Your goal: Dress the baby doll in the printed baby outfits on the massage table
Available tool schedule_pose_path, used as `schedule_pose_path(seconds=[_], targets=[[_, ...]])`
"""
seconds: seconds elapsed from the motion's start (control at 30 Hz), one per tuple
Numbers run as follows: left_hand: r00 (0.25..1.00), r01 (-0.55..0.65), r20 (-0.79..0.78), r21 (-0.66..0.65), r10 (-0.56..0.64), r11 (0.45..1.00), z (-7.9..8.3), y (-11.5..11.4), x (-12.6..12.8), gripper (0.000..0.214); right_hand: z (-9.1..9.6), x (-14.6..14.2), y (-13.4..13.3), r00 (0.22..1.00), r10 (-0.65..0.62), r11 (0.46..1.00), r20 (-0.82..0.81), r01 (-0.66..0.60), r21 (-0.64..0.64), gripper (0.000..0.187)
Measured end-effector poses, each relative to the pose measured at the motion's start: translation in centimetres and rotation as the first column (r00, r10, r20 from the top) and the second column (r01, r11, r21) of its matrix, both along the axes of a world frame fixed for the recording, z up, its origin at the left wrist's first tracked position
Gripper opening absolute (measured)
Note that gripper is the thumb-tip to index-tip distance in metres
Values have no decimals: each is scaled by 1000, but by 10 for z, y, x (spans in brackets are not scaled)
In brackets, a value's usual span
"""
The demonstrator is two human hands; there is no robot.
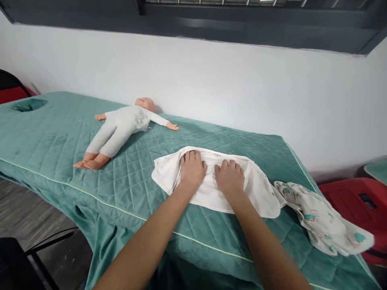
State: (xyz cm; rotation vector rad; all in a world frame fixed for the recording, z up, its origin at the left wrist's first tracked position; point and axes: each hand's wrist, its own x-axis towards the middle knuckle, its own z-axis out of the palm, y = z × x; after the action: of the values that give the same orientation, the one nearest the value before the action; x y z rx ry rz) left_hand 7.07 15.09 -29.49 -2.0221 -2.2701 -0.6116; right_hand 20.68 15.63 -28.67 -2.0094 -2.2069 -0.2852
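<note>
A white baby garment (260,189) with small snaps along its edge lies spread on the green quilted cover. My left hand (192,171) is on its left half, fingers bent and closed on the fabric near the far edge. Just to the right, my right hand (230,177) also grips the cloth with curled fingers. Fabric between the two hands is rumpled. Beside the garment's right end lies a crumpled white cloth (326,221) with a teal and red print; whether the two are joined I cannot tell.
A baby doll (121,125) in a white suit lies on its back at the left of the green-covered bed (75,177), which has a face hole (29,104). A white wall (242,88) runs behind. Red cases or chairs (356,201) stand at right.
</note>
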Motion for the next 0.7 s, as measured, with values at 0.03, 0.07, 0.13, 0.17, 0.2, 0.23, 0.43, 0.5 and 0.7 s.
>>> schedule_pose_path(seconds=[0.03,0.07,0.13,0.17,0.2,0.23,0.43,0.5,0.7], targets=[[1000,0,-3,2,0,1000,0,0,0,43,2,-1,2,1000,-5,1000,4,5,-14,43],[1000,0,-5,2,0,1000,0,0,0,41,5,-2,5,1000,-9,999,7,9,-31,43],[1000,3,-10,3,-3,1000,0,0,0,40,9,-4,11,1000,-16,997,8,17,-70,44],[1000,3,-12,1,-3,1000,0,0,0,40,10,-5,14,1000,-21,996,7,22,-87,45],[1000,2,-13,-2,-2,1000,0,0,0,41,11,-6,16,1000,-25,995,4,26,-100,45],[1000,1,-14,-8,-1,1000,0,0,1,42,12,-7,18,1000,-30,994,0,30,-108,46],[1000,8,-5,-48,-8,999,-1,5,1,48,-1,-5,24,999,-27,997,-32,24,-74,51],[1000,8,-4,-51,-8,999,-1,9,0,50,-6,-2,27,998,-31,996,-45,27,-82,54],[1000,-14,-27,-106,11,994,3,28,-2,56,-8,6,32,988,-49,995,-147,35,-96,57]])
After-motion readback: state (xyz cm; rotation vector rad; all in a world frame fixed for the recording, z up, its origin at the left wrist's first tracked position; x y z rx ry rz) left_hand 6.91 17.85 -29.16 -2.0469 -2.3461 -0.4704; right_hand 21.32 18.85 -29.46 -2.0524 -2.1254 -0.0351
